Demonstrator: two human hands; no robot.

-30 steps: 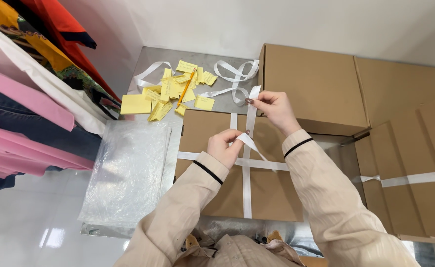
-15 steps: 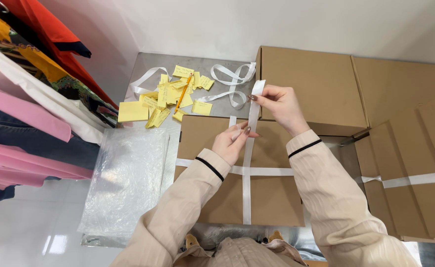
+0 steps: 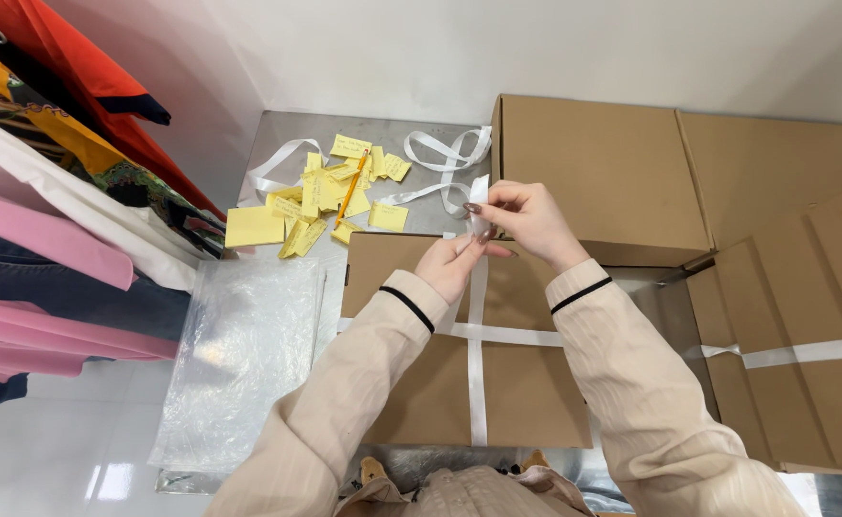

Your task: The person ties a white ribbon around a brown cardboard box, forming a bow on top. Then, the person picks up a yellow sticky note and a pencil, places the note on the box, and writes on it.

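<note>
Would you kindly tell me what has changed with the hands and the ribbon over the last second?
The left hand has slid up from the ribbon crossing to the far edge of the cardboard box, meeting the right hand. The diagonal slack is gone, so the white ribbon now runs straight, with both hands pinching its end. The yellow notes, plastic bag and other boxes stayed put.

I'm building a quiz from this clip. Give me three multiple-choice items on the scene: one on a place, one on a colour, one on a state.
1. Where do the yellow notes lie?
A. beyond the ribboned box
B. inside it
C. on the clothes

2. What colour is the ribbon?
A. red
B. white
C. black

3. How is the ribboned box?
A. open
B. crushed
C. closed, ribbon crossed on top

Answers: A, the notes sit on the metal table behind it; B, white strips; C, the flaps are flat while the left hand and right hand pinch the ribbon's end.
</note>
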